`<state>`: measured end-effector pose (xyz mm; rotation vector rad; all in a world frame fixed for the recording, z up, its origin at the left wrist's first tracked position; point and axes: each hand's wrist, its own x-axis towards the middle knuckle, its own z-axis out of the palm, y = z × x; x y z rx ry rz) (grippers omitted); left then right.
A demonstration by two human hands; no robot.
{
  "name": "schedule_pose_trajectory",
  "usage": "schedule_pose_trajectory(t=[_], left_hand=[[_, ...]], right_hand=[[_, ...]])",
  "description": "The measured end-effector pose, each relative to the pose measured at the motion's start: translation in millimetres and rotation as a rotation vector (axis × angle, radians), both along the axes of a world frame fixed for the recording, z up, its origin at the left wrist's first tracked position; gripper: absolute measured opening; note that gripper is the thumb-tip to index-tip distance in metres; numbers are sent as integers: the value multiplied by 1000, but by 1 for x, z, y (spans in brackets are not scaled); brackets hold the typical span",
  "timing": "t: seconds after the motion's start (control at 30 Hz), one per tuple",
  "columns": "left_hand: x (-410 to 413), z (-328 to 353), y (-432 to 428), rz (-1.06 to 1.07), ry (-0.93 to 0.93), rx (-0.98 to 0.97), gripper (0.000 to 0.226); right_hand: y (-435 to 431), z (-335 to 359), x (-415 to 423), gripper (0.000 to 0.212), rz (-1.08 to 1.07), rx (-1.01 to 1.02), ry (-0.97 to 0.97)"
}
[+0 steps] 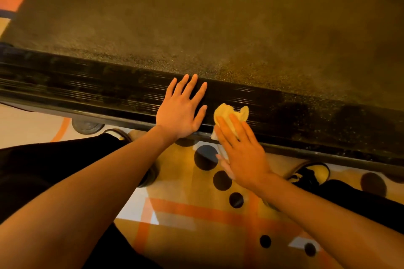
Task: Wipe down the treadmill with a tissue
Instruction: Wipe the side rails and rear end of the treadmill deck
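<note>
The tissue point(229, 114) is lying crumpled on the treadmill's side rail point(87, 91), with the right hand point(242, 150) pressing it flat-fingered. The left hand point(181, 109) is resting open alongside. Specks on the rail to the right are possibly showing unwiped rail, though blur is hiding detail.

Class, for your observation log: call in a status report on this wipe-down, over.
Left hand open, flat on black ribbed treadmill side rail. Right hand open, pressing crumpled yellow tissue onto it. In the way: left hand, close beside tissue.
</note>
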<state>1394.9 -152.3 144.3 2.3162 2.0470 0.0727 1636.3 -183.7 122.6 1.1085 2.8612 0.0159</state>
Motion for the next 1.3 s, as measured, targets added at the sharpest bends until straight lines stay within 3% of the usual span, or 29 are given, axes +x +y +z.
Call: schedule_pose_trajectory(t=[0.1, 0.23, 0.33, 0.6, 0.73, 0.87, 1.07, 1.13, 1.3], left_hand=[[0, 1, 0, 3, 0, -13, 66], [-1, -1, 1, -8, -11, -3, 65], [-1, -2, 0, -9, -9, 7, 66], [1, 1, -1, 9, 20, -11, 66], [2, 0, -1, 11, 6, -16, 65], [1, -1, -1, 10, -3, 4, 65], [3, 2, -1, 18, 7, -21, 67], [2, 2, 0, 24, 11, -22, 67], [2, 2, 0, 9, -2, -28, 66]], right_hand=[[5, -3, -6, 80, 21, 23, 12], [17, -2, 88, 76, 100, 82, -174], [22, 3, 139, 73, 65, 86, -178], [6, 0, 2, 84, 8, -15, -26], [19, 6, 80, 81, 78, 17, -157], [22, 14, 163, 84, -1, 47, -224], [-2, 4, 5, 91, -91, -74, 36], [3, 6, -11, 91, -80, -77, 58], [16, 18, 127, 87, -1, -6, -155]])
